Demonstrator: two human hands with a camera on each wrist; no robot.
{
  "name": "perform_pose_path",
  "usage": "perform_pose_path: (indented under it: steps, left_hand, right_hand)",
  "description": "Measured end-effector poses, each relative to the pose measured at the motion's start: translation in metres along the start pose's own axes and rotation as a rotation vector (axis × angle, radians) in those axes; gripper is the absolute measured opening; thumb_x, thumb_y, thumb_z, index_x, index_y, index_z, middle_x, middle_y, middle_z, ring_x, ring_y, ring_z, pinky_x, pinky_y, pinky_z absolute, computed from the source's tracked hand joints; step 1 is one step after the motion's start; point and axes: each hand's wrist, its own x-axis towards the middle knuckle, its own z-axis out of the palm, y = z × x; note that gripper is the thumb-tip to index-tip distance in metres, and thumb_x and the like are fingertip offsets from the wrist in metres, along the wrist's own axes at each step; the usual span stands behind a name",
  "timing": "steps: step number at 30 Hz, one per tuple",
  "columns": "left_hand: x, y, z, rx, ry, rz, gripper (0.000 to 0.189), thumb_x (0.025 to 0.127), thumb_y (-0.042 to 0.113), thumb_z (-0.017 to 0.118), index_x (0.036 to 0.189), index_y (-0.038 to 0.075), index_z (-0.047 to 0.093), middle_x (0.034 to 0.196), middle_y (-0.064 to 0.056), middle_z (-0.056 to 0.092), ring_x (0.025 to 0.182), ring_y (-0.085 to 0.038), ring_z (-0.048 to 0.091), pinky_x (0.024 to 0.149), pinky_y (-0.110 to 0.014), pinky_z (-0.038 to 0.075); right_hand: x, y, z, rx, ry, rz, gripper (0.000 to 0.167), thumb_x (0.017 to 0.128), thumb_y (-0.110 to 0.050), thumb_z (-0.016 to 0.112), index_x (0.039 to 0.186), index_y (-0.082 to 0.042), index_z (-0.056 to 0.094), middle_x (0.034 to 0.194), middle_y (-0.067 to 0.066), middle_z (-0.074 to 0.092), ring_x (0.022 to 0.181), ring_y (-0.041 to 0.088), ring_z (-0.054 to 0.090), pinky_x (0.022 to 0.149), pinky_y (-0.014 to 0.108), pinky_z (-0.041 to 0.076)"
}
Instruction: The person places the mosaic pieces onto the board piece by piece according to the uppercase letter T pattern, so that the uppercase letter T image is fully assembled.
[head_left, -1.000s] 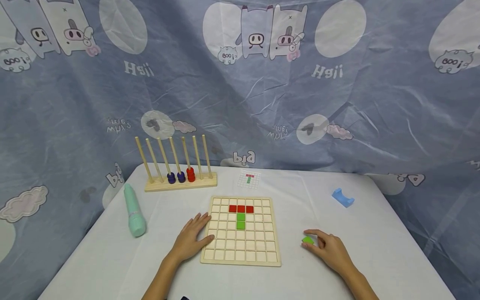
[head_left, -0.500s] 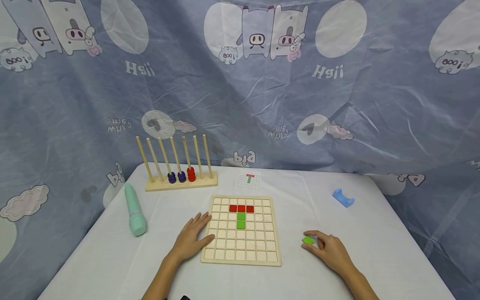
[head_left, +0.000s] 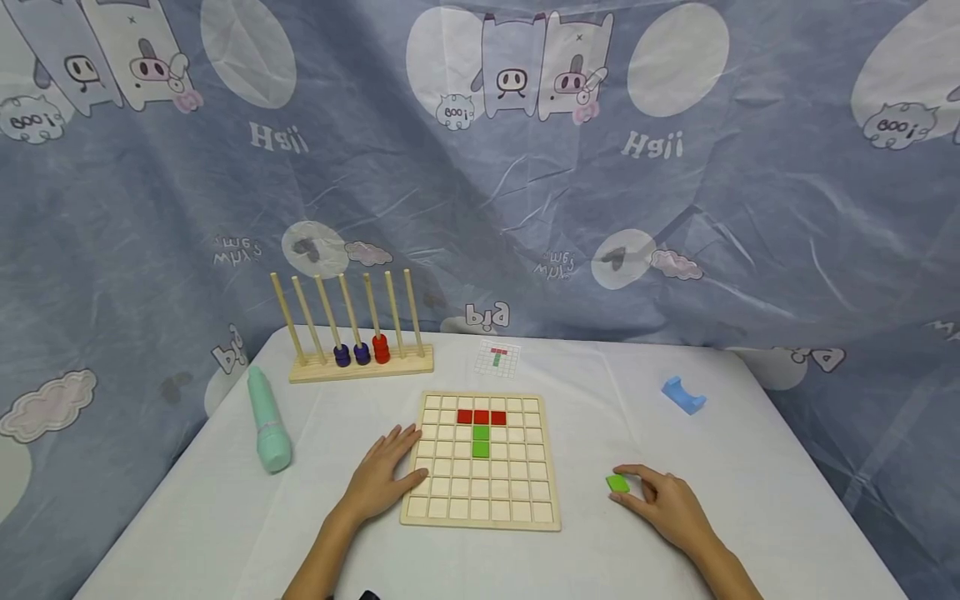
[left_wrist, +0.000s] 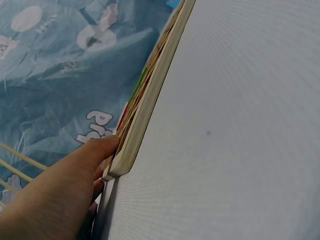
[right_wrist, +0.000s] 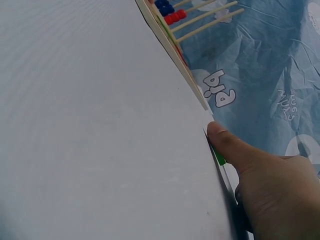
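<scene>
A square wooden grid board lies on the white table, with three red tiles in a row and two green tiles below the middle one. My left hand rests at the board's left edge, fingers spread and thumb on the rim. In the left wrist view its thumb touches the board's corner. Right of the board, my right hand pinches a loose green tile between thumb and index finger, low over the table. The thumb partly hides this green tile in the right wrist view.
Behind the board lies a card printed with a red and green T. A wooden bead rack stands at back left, near a mint-green microphone-shaped object. One blue curved piece sits at right. A patterned curtain hangs behind.
The green tile at my right hand has turned slightly between the fingertips, and that hand has shifted a little right and toward me. My left hand stays at the board's edge.
</scene>
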Motion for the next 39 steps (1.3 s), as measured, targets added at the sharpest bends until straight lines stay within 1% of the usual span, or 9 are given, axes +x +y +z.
perform_pose_path:
  steps: [7, 14, 17, 20, 21, 25, 30, 35, 39]
  left_hand:
    - [0.0, -0.0017, 0.0008, 0.003, 0.019, 0.015, 0.067, 0.084, 0.047, 0.061, 0.138, 0.011, 0.044, 0.144, -0.004, 0.038, 0.135, -0.027, 0.026, 0.11, -0.047, 0.018]
    - [-0.0003, -0.0005, -0.0001, -0.001, 0.016, 0.018, 0.067, 0.084, 0.047, 0.061, 0.138, 0.01, 0.044, 0.144, -0.005, 0.038, 0.136, -0.028, 0.025, 0.11, -0.047, 0.017]
    - [-0.0002, 0.0002, -0.0004, 0.0, 0.015, 0.019, 0.067, 0.084, 0.047, 0.061, 0.138, 0.01, 0.044, 0.144, -0.005, 0.038, 0.136, -0.028, 0.025, 0.11, -0.047, 0.017]
    - [-0.0001, 0.0006, -0.0007, -0.004, 0.012, 0.019, 0.067, 0.084, 0.046, 0.061, 0.138, 0.01, 0.044, 0.144, -0.005, 0.038, 0.136, -0.028, 0.025, 0.11, -0.046, 0.017]
    - [-0.0002, 0.0008, -0.001, -0.007, 0.011, 0.019, 0.067, 0.084, 0.046, 0.061, 0.138, 0.01, 0.044, 0.144, -0.005, 0.038, 0.136, -0.028, 0.025, 0.11, -0.046, 0.017]
    - [-0.0003, 0.0008, -0.001, -0.01, 0.014, 0.017, 0.067, 0.084, 0.046, 0.061, 0.138, 0.01, 0.044, 0.144, -0.005, 0.038, 0.136, -0.028, 0.025, 0.11, -0.046, 0.017]
    - [-0.0001, 0.0007, -0.0008, -0.008, 0.008, 0.014, 0.067, 0.084, 0.047, 0.061, 0.138, 0.011, 0.044, 0.145, -0.004, 0.037, 0.136, -0.027, 0.024, 0.11, -0.045, 0.016]
    - [0.0, -0.0004, 0.0004, -0.003, 0.013, 0.018, 0.067, 0.084, 0.047, 0.061, 0.138, 0.011, 0.044, 0.145, -0.004, 0.037, 0.136, -0.026, 0.025, 0.111, -0.044, 0.016]
    - [-0.0003, -0.0018, 0.0015, 0.002, 0.023, 0.022, 0.067, 0.084, 0.046, 0.061, 0.138, 0.011, 0.044, 0.144, -0.003, 0.037, 0.135, -0.026, 0.026, 0.11, -0.045, 0.017]
  right_hand:
    - [-0.0048, 0.0016, -0.0041, 0.0, 0.005, 0.001, 0.034, 0.07, -0.033, 0.08, 0.099, -0.021, 0.069, 0.048, -0.019, 0.029, 0.042, -0.003, 0.021, 0.041, 0.018, 0.025]
    - [-0.0049, 0.0012, -0.0047, 0.007, 0.012, -0.003, 0.033, 0.07, -0.032, 0.08, 0.099, -0.019, 0.07, 0.049, -0.018, 0.029, 0.042, -0.003, 0.021, 0.043, 0.02, 0.026]
    - [-0.0046, 0.0008, -0.0047, 0.008, 0.023, -0.018, 0.032, 0.07, -0.03, 0.08, 0.099, -0.018, 0.07, 0.049, -0.019, 0.028, 0.042, -0.003, 0.021, 0.053, 0.026, 0.039]
    - [-0.0043, 0.0016, -0.0043, 0.008, 0.023, -0.021, 0.032, 0.07, -0.029, 0.08, 0.099, -0.018, 0.07, 0.049, -0.019, 0.028, 0.042, -0.003, 0.02, 0.059, 0.032, 0.041]
    - [-0.0041, 0.0019, -0.0042, 0.009, 0.022, -0.019, 0.032, 0.07, -0.029, 0.08, 0.098, -0.018, 0.07, 0.049, -0.019, 0.028, 0.042, -0.003, 0.02, 0.059, 0.031, 0.041]
    - [-0.0035, 0.0027, -0.0038, 0.014, 0.012, 0.001, 0.031, 0.071, -0.03, 0.08, 0.098, -0.02, 0.07, 0.049, -0.018, 0.029, 0.042, -0.003, 0.021, 0.051, 0.022, 0.031]
    - [-0.0032, 0.0037, -0.0034, 0.013, 0.012, 0.003, 0.03, 0.071, -0.03, 0.079, 0.098, -0.021, 0.069, 0.049, -0.018, 0.029, 0.042, -0.002, 0.02, 0.052, 0.021, 0.029]
    - [-0.0028, 0.0047, -0.0031, 0.015, 0.014, 0.006, 0.03, 0.07, -0.03, 0.079, 0.097, -0.022, 0.069, 0.049, -0.018, 0.029, 0.042, -0.002, 0.021, 0.045, 0.018, 0.026]
    - [-0.0026, 0.0046, -0.0026, 0.02, 0.016, 0.009, 0.029, 0.07, -0.03, 0.08, 0.096, -0.022, 0.069, 0.049, -0.018, 0.029, 0.042, -0.002, 0.022, 0.043, 0.019, 0.026]
